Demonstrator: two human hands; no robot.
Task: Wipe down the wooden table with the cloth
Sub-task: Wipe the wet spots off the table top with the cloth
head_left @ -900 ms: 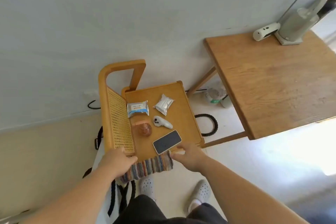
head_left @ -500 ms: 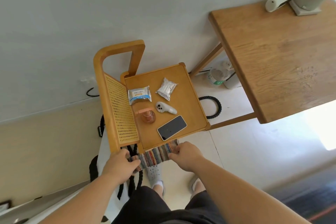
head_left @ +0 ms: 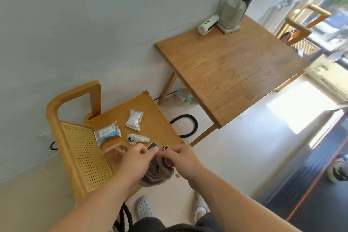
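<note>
The striped cloth (head_left: 157,170) hangs bunched between both my hands, lifted above the front edge of a wooden chair seat (head_left: 158,118). My left hand (head_left: 134,162) pinches its upper left edge; my right hand (head_left: 181,159) pinches the upper right edge. The wooden table (head_left: 231,73) stands to the upper right against the wall, its top mostly bare with faint marks near its right side. Much of the cloth is hidden behind my hands.
On the chair seat lie a blue-white packet (head_left: 107,133), a silver pouch (head_left: 134,119), a white controller (head_left: 136,139), an amber bottle (head_left: 117,152) and a dark phone (head_left: 153,145). A white device (head_left: 208,24) and a grey stand (head_left: 230,15) sit at the table's far edge. A black rope loop (head_left: 188,125) lies on the floor.
The cloth has come off the chair's front edge and is now gathered up between both hands, which moved closer together. The view swung to take in more of the table.
</note>
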